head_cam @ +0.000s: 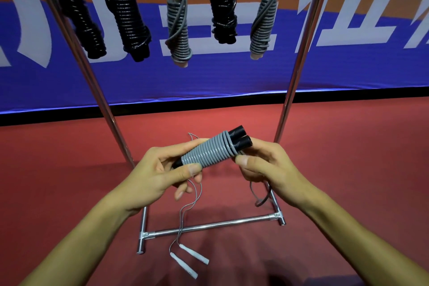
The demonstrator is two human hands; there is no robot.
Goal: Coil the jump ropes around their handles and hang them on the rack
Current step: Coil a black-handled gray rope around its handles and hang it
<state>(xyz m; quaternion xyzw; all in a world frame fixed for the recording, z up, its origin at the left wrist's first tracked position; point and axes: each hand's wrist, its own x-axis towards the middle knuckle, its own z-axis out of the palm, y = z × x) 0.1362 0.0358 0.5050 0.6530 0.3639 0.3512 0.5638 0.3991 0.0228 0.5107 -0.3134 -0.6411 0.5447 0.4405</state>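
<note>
1. A coiled jump rope [210, 151] is held at the centre of the frame, between both hands and above the red floor [348, 146]. Its long axis is tilted, running from lower left to upper right.
2. The two black handle ends [240, 138] are pointed toward the upper right, side by side; a darker end is seen at the lower left, inside the left hand [162, 169].
3. The bundle is wrapped in tight, even turns of grey cord, slightly narrower toward the lower left.
4. The left hand's grip is closed around the lower-left end, the thumb laid along the coils. The right hand's [267, 165] grip is closed on the upper-right end just below the black tips.
5. A second rope with thin grey cord and white handles [189, 260] is seen on the floor at lower centre, draped over the base bar of the metal rack [209, 225]. Its cord rises behind the left hand, where its path is hidden.
6. Five coiled ropes [178, 18] are hung along the top of the frame, three black and two grey. Their upper ends and the rack's top bar are cut off by the frame edge.
7. A dark loop below the right hand is partly hidden; what it belongs to cannot be told.
</note>
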